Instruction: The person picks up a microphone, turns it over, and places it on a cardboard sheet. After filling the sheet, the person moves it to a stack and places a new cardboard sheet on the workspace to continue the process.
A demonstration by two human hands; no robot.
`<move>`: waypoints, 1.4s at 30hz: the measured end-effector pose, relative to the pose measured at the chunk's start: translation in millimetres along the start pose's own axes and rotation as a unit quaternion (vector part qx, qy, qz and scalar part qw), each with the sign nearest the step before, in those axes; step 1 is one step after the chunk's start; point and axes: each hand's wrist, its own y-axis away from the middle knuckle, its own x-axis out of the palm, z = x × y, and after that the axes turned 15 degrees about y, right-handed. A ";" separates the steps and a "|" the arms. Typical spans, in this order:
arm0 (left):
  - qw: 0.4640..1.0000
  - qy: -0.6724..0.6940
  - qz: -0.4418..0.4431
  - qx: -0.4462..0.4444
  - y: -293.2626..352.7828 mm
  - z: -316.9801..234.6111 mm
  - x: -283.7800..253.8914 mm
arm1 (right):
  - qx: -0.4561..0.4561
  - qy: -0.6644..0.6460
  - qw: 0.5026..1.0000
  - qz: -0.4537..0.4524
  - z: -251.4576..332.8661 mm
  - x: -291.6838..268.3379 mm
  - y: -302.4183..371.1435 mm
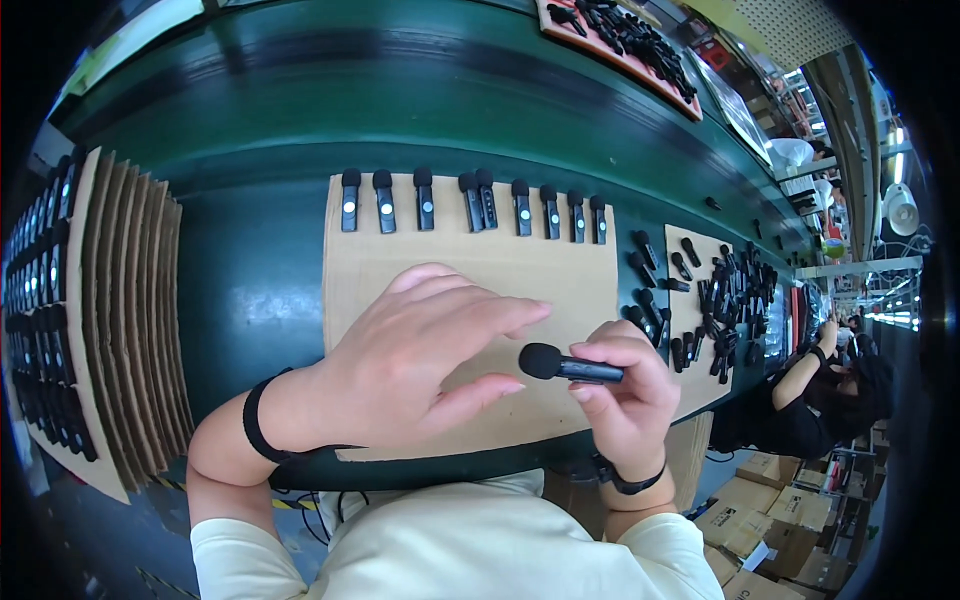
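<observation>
While your right hand [625,395] pinches a small black foam-tipped clip microphone [570,366],
your left hand [415,355] hovers flat, fingers spread, holding nothing, over the brown cardboard sheet [400,260].

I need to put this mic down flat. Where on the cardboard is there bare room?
Bare cardboard sheet lies between the row of mics along its far edge and the left hand. Crowded: the mic pile on the right; the right hand holds a mic.

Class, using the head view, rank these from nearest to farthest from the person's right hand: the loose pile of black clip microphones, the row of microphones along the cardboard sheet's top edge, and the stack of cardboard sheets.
From the right hand:
1. Loose pile of black clip microphones, just right of and above it.
2. Row of microphones, along the cardboard sheet's top edge.
3. Stack of cardboard sheets, far left on the green table.
</observation>
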 end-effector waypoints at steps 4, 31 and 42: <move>0.999 -0.001 0.002 0.036 3.5 1.1 -1.2 | -0.042 0.075 0.996 -0.027 6.6 14.5 3.3; 0.999 0.036 -0.001 0.030 6.6 0.2 1.4 | -0.075 0.056 0.995 -0.036 5.6 28.5 -0.3; 0.999 0.009 -0.001 0.031 8.0 -1.5 2.1 | -0.082 0.060 0.994 -0.040 4.6 29.0 -0.4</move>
